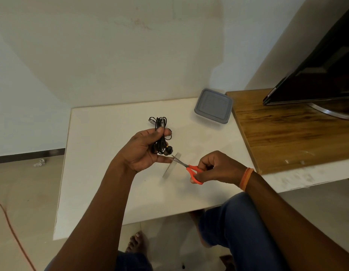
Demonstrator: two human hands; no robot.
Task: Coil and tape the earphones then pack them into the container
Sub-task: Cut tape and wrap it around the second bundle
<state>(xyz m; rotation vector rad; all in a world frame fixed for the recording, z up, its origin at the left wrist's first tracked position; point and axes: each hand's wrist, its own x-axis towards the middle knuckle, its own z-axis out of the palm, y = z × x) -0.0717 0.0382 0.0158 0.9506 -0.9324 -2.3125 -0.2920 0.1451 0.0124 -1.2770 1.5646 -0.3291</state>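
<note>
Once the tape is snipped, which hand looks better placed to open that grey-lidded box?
Probably the right hand: it is nearer the grey-lidded plastic container, though it must first put down the orange-handled scissors. The left hand grips the coiled black earphones.

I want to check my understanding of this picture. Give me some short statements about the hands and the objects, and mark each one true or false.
1. The left hand holds the coiled earphones. True.
2. The right hand holds a knife. False: it grips orange-handled scissors.
3. The container is open. False: its grey lid is on.
4. The scissor blades meet the clear tape. True.
5. The container sits on the wooden top. False: it stands on the white table.
</note>
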